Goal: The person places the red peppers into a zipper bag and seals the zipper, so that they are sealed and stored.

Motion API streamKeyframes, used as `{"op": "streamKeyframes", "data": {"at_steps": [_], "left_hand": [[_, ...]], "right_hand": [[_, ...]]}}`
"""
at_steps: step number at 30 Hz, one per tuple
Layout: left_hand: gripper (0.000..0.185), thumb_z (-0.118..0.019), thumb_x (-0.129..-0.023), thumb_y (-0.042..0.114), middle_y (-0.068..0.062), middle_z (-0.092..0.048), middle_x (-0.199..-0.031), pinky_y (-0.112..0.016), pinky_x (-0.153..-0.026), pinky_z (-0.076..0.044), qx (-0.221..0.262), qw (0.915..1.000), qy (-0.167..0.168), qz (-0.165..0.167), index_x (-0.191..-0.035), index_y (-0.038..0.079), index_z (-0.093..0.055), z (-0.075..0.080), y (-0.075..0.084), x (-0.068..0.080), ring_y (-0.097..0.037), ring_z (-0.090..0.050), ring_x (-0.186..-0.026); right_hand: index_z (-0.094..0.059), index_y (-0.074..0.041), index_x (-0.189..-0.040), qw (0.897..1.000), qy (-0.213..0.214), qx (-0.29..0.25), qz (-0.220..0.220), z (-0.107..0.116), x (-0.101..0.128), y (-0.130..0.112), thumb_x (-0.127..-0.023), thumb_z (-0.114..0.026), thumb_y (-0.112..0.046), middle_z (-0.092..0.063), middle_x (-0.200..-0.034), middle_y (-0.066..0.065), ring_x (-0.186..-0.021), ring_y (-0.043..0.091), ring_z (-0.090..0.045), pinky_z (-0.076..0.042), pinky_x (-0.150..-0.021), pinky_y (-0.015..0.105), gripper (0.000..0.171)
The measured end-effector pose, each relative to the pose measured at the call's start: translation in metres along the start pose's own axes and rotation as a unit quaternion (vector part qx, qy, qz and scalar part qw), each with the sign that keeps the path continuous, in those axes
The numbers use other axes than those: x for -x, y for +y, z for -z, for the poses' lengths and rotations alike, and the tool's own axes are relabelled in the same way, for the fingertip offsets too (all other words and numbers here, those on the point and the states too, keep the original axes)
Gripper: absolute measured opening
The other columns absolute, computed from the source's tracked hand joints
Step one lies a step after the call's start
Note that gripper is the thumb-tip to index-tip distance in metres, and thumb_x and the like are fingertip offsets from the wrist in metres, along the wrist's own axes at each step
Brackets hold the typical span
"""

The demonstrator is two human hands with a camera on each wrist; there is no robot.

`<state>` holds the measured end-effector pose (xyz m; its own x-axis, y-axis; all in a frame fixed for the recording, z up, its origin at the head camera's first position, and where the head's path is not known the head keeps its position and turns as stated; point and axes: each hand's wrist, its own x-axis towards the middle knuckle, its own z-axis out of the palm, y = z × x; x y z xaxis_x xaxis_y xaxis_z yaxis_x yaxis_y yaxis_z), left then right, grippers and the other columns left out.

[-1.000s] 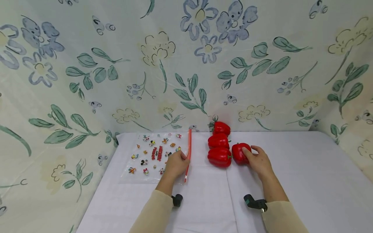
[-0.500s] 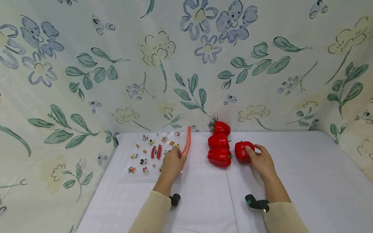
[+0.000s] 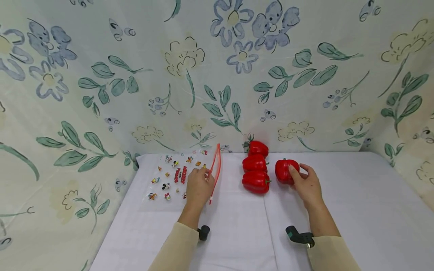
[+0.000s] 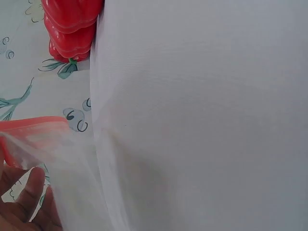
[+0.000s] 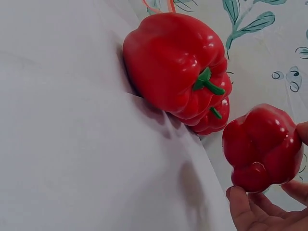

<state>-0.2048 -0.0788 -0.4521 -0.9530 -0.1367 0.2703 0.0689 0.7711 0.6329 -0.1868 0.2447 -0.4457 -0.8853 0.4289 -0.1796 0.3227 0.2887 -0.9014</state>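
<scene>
A clear zip bag (image 3: pixel 171 177) printed with small cartoon figures lies at the table's left. My left hand (image 3: pixel 204 174) pinches its red zip edge (image 3: pixel 215 167) and holds it raised off the cloth. The left wrist view shows that red edge (image 4: pixel 33 126) above my fingers (image 4: pixel 30 190). Three red bell peppers (image 3: pixel 255 164) lie in a column in the middle. My right hand (image 3: pixel 299 174) grips another red pepper (image 3: pixel 284 170) just right of the column. In the right wrist view this pepper (image 5: pixel 262 147) hangs above the cloth in my fingertips (image 5: pixel 244 206), beside the row (image 5: pixel 173 62).
A white cloth (image 3: pixel 339 195) covers the table. Floral fabric (image 3: pixel 217 75) rises close behind it and along both sides. Black wrist mounts (image 3: pixel 204 232) sit near the front edge.
My left hand has lifted the bag's red zip edge, which now bows open. My right hand has raised the fourth pepper and carried it slightly back and right.
</scene>
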Motion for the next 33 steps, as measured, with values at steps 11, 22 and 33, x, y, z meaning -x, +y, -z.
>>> {"op": "streamKeyframes", "data": {"at_steps": [11,22,33], "left_hand": [[0.023,-0.065,-0.095,0.008,-0.009,-0.077,-0.105,-0.041,-0.080,-0.059,0.044,0.9972,0.059,-0.013,-0.117,0.009,-0.070,-0.002,0.000,0.001,-0.023,-0.069,-0.087],[0.013,-0.066,-0.094,0.016,-0.004,-0.076,-0.098,-0.033,-0.072,-0.052,0.054,0.9909,0.118,-0.036,-0.105,0.013,-0.073,-0.001,0.000,0.002,-0.019,-0.061,-0.081],[0.007,-0.069,-0.091,0.015,-0.004,-0.073,-0.093,-0.031,-0.071,-0.049,0.096,0.9849,0.137,-0.046,-0.097,0.011,-0.070,0.004,0.000,-0.001,-0.017,-0.058,-0.077]], "right_hand": [[-0.014,-0.019,-0.164,1.000,0.002,-0.028,0.003,-0.001,0.008,-0.009,-0.102,-0.052,-0.051,-0.029,-0.163,0.026,-0.143,0.047,-0.041,-0.051,-0.099,0.053,0.080],[-0.021,-0.020,-0.162,0.997,0.001,-0.074,0.033,-0.007,0.021,-0.029,-0.099,-0.062,-0.047,-0.030,-0.163,0.018,-0.145,0.043,-0.041,-0.052,-0.096,0.053,0.080],[-0.032,-0.019,-0.156,0.989,-0.011,-0.132,0.069,-0.030,0.033,-0.040,-0.097,-0.065,-0.046,-0.037,-0.157,0.017,-0.136,0.039,-0.051,-0.056,-0.086,0.040,0.073]]}}
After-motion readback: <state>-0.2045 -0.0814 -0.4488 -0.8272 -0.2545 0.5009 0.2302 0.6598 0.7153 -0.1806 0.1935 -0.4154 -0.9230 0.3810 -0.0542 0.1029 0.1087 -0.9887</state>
